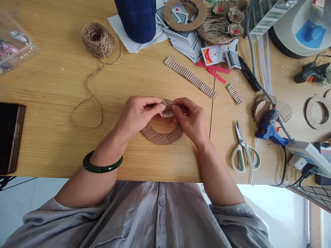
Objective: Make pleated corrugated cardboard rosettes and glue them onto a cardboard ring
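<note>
Left hand (138,112) and right hand (190,117) pinch a pleated fan (167,113) between them, likely keeping it gathered (ring (163,138) beneath, on counter (139,75)).

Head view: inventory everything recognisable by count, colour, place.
Pleated piece: 1, tan, between hands
Cardboard rings: 3+, brown, centre, top, right
Corrugated strips: 2, brown, right
Flat strips: 2, red, right
Rosettes: 3, brown, top
Cards: many, mixed, top
Container: 1, navy, top
Twine ball: 1, tan, left
Box: 1, clear, left
Phone: 1, black, left
Marker: 1, black, right
Scissors: 1, cream-handled, right
Glue gun: 1, blue, right
Power strip: 1, white, right
Table: 1, tan, beneath
Bangle: 1, green, left forearm
Left hand: 1, bare, centre
Right hand: 1, bare, centre
</note>
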A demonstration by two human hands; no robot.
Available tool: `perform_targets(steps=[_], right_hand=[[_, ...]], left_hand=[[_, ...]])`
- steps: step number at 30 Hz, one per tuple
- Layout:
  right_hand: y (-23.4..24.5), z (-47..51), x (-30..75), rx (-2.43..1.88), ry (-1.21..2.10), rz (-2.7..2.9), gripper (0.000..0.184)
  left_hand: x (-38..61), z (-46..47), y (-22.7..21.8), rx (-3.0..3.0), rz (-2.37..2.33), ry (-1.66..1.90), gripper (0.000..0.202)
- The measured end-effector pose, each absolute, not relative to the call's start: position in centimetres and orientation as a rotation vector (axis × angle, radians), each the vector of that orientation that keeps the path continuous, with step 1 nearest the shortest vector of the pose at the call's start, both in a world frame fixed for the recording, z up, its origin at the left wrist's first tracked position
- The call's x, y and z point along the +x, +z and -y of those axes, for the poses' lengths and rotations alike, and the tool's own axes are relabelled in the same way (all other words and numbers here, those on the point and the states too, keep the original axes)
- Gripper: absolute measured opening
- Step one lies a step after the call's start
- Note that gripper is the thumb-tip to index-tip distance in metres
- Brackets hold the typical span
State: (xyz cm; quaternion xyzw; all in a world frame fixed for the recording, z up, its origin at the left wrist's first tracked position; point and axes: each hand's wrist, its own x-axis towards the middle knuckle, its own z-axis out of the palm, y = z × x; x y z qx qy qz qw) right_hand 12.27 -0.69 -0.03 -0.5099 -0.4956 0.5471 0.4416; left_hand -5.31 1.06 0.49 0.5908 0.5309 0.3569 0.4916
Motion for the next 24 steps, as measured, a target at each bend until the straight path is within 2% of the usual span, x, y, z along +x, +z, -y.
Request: perform_targets(steps=[6,15,24], right_hand=[[-0.27,0.68,12.57,-1.295,1.230,1.482,0.005],[-0.56,0.54,12.80,-1.257,1.170,1.585,0.008],[-0.44,0.53,12.98,-1.267,1.131,1.664,0.015]], left_hand=[[-5.49,-1.08,1.37,1.711,-1.380,0.748,0.014],[-5.56,-0.96,1.17,2.118,-1.313,0.682,0.018],[-5.78,-0.98,1.31,2.240,-1.234,0.636,0.022]])
